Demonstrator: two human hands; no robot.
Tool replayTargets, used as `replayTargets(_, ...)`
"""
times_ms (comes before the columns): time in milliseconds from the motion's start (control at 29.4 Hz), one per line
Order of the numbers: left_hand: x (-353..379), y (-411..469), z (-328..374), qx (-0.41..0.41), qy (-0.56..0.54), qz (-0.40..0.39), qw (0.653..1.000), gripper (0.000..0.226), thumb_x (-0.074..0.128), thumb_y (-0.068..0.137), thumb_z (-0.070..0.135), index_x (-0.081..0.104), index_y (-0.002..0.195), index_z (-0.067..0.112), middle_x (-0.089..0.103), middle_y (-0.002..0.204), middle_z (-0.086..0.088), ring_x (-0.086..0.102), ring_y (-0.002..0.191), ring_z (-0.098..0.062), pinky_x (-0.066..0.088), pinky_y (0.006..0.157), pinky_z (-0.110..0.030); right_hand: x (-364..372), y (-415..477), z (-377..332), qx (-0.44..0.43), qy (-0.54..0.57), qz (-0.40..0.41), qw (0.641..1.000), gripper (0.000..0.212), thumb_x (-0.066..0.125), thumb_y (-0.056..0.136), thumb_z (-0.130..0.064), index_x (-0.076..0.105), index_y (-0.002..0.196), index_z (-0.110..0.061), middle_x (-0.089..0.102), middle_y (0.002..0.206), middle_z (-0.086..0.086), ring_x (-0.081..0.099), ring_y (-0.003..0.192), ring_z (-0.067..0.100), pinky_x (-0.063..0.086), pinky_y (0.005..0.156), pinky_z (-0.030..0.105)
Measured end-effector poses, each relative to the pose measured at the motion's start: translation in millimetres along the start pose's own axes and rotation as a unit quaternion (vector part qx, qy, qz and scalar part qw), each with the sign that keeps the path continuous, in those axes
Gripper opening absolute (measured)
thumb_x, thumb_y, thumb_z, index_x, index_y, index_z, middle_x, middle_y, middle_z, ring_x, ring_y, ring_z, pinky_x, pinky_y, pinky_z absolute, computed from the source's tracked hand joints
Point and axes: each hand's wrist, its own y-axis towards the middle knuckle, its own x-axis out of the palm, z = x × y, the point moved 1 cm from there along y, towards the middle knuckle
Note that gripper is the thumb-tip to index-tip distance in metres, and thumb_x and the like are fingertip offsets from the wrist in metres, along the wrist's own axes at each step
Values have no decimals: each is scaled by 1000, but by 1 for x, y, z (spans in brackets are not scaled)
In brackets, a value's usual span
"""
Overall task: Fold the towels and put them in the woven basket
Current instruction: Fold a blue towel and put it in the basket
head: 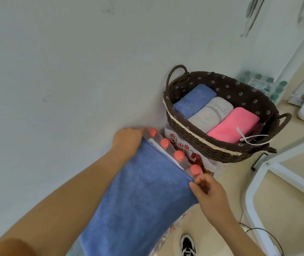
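Observation:
A blue towel [138,204] is stretched flat in front of me, over a pack of bottles. My left hand [128,140] grips its far left corner close to the wall. My right hand [208,193] pinches its far right corner. The brown woven basket [199,139] with a flowered lining stands on a water pack to the right. Inside it lie a folded blue towel [193,100], a grey towel [208,113] and a pink towel [234,126], side by side.
Bottles with pink caps [179,156] stand in a shrink-wrapped pack beneath the towel's far edge. A white metal frame [258,182] and cables are on the floor at right. Another bottle pack [264,85] stands behind the basket. My shoe [188,245] shows below.

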Motion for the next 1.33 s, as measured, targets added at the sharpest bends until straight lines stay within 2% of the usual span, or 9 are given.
replayTargets(238, -10, -4, -3, 52, 69, -82, 993, 33, 50, 87, 11, 61, 117, 19, 63, 115, -7, 61, 105, -29, 48, 79, -36, -46, -3, 3, 22, 30, -147, 988, 16, 68, 83, 0, 60, 71, -6, 57, 59, -2, 49, 57, 6, 38, 55, 15)
replayTargets(340, -2, -16, 1, 125, 56, -53, 989, 29, 49, 83, 10, 62, 109, 16, 56, 112, -6, 53, 105, -26, 42, 68, -33, -67, 5, 16, 35, -16, -95, 995, 14, 67, 84, -2, 60, 72, -4, 58, 61, 8, 50, 56, 10, 44, 54, 23)
replayTargets(408, 4, -16, 1, 155, -8, -19, 988, 25, 47, 83, 8, 61, 103, 13, 54, 110, -7, 50, 104, -27, 46, 74, -37, -68, 11, 21, 41, -21, -39, 998, 16, 67, 84, -1, 59, 70, -6, 59, 64, 15, 51, 60, 16, 46, 56, 30)
replayTargets(612, -1, -16, 1, 118, -303, -42, 945, 19, 48, 89, 20, 59, 103, 11, 65, 94, -5, 60, 86, -23, 44, 78, -30, -56, 11, 29, 47, -5, -5, 999, 19, 65, 86, -3, 56, 71, -11, 58, 67, 6, 51, 62, 15, 40, 53, 13)
replayTargets(714, 0, -20, -1, 160, -279, -98, 942, 34, 63, 79, 9, 51, 106, 25, 57, 99, 1, 54, 90, -17, 45, 81, -29, -56, 11, 31, 55, -7, -6, 998, 18, 64, 87, -5, 56, 72, -11, 60, 69, 10, 52, 64, 17, 42, 58, 23)
replayTargets(850, -1, -17, -7, 150, -261, -126, 945, 37, 65, 74, 9, 50, 79, 43, 55, 93, -1, 54, 85, -20, 49, 79, -40, -56, 11, 31, 50, -5, -10, 999, 19, 65, 86, -3, 56, 72, -12, 58, 67, 6, 51, 64, 18, 43, 60, 28)
replayTargets(1089, -7, -14, -8, 136, -303, -155, 930, 28, 69, 77, 4, 65, 85, 31, 68, 103, 6, 61, 97, -13, 49, 88, -30, -62, 16, 30, 33, -31, -18, 999, 19, 67, 84, -2, 57, 71, -12, 61, 67, 6, 53, 64, 17, 44, 55, 20)
replayTargets(1225, -4, -13, -11, 118, -327, -148, 926, 17, 77, 75, 11, 71, 84, 24, 68, 90, 14, 60, 85, -3, 47, 81, -20, -68, 20, 30, 20, -63, -19, 998, 20, 69, 82, -5, 60, 70, -17, 63, 66, 0, 58, 66, 18, 46, 59, 27)
replayTargets(1327, -3, -14, -19, 51, -382, -115, 916, 16, 84, 70, 21, 68, 70, 23, 68, 79, 5, 61, 75, -11, 49, 74, -29, -70, 24, 21, 13, -62, -24, 998, 20, 71, 80, -2, 61, 70, -16, 64, 68, 1, 58, 67, 18, 46, 59, 21)
